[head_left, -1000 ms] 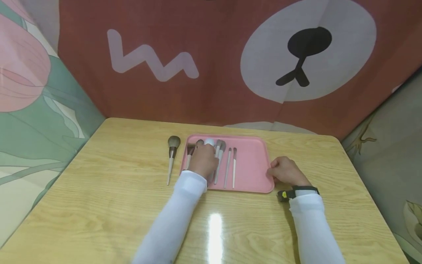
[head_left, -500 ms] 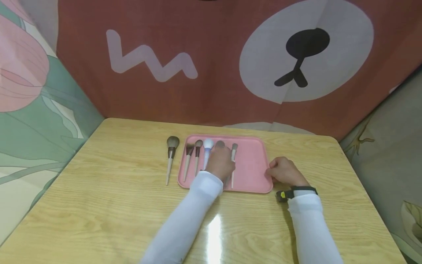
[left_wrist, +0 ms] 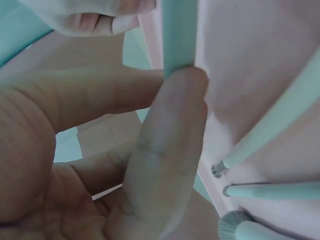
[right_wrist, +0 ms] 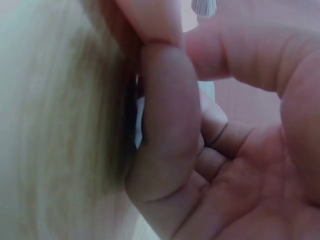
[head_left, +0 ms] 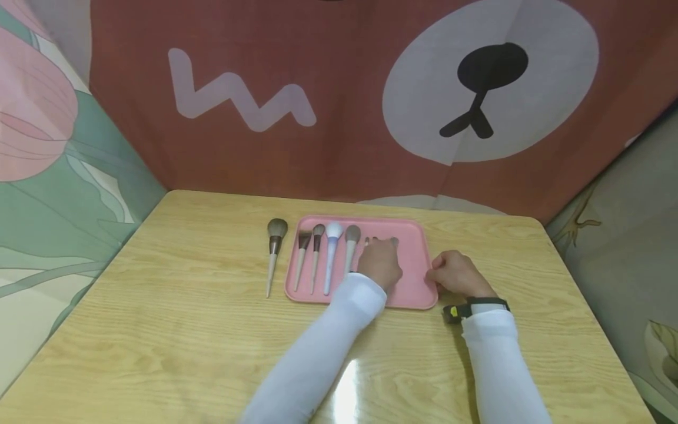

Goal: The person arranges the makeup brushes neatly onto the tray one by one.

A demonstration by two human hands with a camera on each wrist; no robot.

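My left hand (head_left: 380, 262) is over the right half of a pink tray (head_left: 415, 297). In the left wrist view its thumb and finger pinch the pale handle of a makeup brush (left_wrist: 180, 35). That brush's bristle head shows just past my hand in the head view. Slim brushes (left_wrist: 272, 117) lie beside it, partly hidden by the hand. Left of the hand, a grey-headed brush (head_left: 352, 235), a white-headed brush (head_left: 332, 247) and two dark-headed brushes (head_left: 302, 253) lie side by side on the tray. My right hand (head_left: 459, 274) pinches the tray's right rim.
A large fluffy makeup brush (head_left: 273, 253) lies on the wooden table (head_left: 185, 330), left of the tray. A brown cloth wall (head_left: 339, 159) with a cartoon print stands behind the table's far edge. Patterned cloths hang at both sides.
My left hand has moved rightward along the tray, uncovering the white-headed and grey-headed brushes. A brush head now shows farther right than before. My right hand has stayed at the rim.
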